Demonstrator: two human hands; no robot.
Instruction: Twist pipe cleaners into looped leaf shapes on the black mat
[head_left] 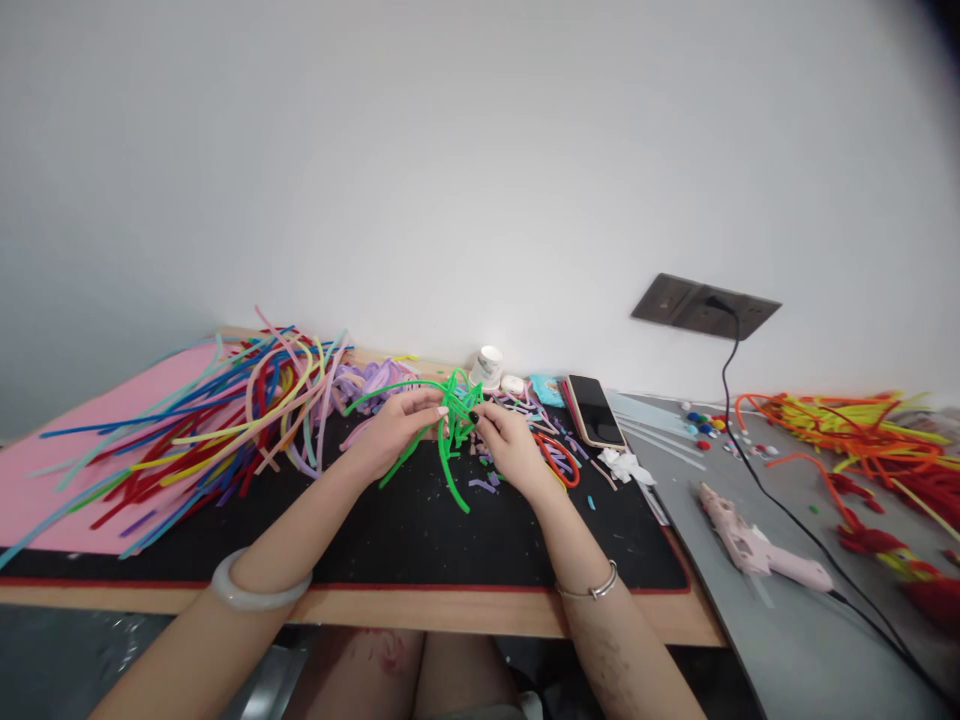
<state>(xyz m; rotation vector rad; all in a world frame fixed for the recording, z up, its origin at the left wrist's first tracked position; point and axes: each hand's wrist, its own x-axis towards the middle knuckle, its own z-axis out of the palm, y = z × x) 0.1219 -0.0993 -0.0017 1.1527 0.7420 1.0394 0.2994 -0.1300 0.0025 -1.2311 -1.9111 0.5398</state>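
Green pipe cleaners (459, 432), bent and woven into a small tangle with loose ends hanging down, are held up over the black mat (450, 545). My left hand (405, 425) pinches them from the left, thumb and fingers pressed together. From the right, my right hand (504, 440) grips the other side between thumb and fingertips. One long green end reaches left past my left hand, and another curves down toward the mat. Just behind the green piece stands a white paper cup (488, 367). Short cut bits of purple pipe cleaner (484, 485) lie below my right hand.
A heap of coloured pipe cleaners (247, 420) covers a pink sheet (45, 500) on the left. To the right lie a phone (595, 412), crumpled tissue (626, 466), a pink glue gun (757, 545) with its cord, small pompoms (701, 422), and orange and yellow pipe cleaners (862, 430).
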